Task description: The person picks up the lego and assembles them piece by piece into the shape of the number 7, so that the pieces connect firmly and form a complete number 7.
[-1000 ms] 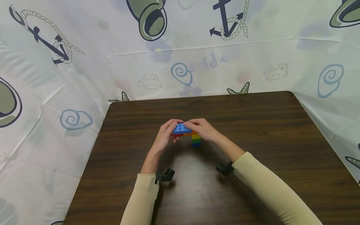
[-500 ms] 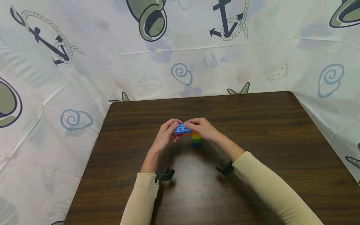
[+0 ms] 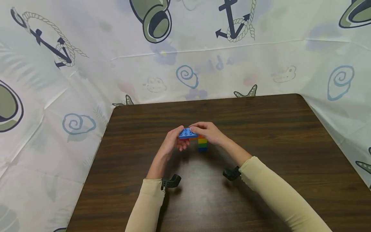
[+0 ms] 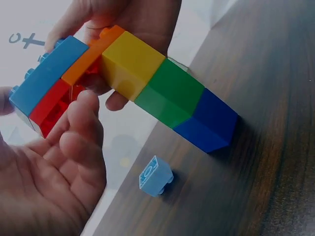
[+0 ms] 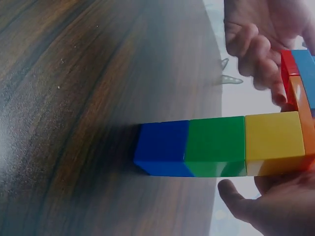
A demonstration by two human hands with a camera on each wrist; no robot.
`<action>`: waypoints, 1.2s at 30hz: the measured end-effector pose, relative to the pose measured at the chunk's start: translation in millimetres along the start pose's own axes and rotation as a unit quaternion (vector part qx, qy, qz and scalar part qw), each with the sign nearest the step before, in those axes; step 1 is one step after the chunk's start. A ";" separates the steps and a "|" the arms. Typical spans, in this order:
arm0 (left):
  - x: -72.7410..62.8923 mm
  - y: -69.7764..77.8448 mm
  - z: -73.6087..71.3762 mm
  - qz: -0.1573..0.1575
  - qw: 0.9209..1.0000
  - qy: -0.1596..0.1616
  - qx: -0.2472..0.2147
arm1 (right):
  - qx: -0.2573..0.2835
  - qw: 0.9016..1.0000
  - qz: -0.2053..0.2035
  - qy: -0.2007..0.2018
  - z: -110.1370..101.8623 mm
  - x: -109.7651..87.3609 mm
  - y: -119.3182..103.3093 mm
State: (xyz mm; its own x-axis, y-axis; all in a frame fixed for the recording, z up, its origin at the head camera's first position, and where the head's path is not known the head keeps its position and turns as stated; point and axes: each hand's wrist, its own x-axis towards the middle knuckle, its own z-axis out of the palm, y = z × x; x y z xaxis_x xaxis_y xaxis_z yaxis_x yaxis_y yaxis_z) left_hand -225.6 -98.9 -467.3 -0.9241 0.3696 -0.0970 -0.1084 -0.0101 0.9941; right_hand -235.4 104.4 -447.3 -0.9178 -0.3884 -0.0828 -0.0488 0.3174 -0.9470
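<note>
A tower of toy building bricks stands on the table: a dark blue brick (image 4: 209,120) at the bottom, a green brick (image 4: 170,91) over it, then a yellow brick (image 4: 133,61). An orange brick (image 4: 93,55) lies across the top and juts left, with a red brick (image 4: 51,105) at its far end and a lighter blue brick (image 3: 188,133) on top. My left hand (image 3: 170,141) has its thumb on the blue brick's left end and its curled fingers under the red brick. My right hand (image 3: 211,132) grips the top from the right, thumb on the blue brick.
A loose light blue brick (image 4: 156,176) lies on its side on the table beyond the tower, hidden in the head view. The dark wood table (image 3: 261,129) ends at a patterned white cloth (image 3: 203,74) behind. Black wrist straps sit on both forearms.
My left hand's fingers have dropped from behind the bricks to beneath the red brick, while its thumb stays at the blue brick's end. My right hand and the tower hardly move.
</note>
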 end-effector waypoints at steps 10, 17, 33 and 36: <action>3.5 -4.5 7.0 -0.093 0.995 -0.002 -0.022 | 0.004 0.999 0.050 0.009 1.8 1.6 8.9; 4.0 -5.1 8.5 -0.070 0.997 0.012 -0.042 | 0.041 0.997 0.067 0.017 3.6 2.3 10.3; 6.6 -4.4 6.3 -0.070 0.996 0.005 -0.051 | 0.056 0.996 0.063 0.024 2.7 3.5 13.0; 7.7 -4.3 5.8 -0.081 0.995 0.009 -0.051 | 0.049 0.996 0.068 0.022 3.0 3.8 12.4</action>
State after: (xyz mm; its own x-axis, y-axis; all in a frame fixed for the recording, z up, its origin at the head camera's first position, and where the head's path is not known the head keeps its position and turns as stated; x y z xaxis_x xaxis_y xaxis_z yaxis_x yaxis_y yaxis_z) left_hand -230.2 -90.6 -472.0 -0.8983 0.3568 -0.2566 -0.2913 -0.0462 0.9555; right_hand -238.3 104.3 -460.3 -0.9301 -0.3082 -0.1998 0.1128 0.2780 -0.9539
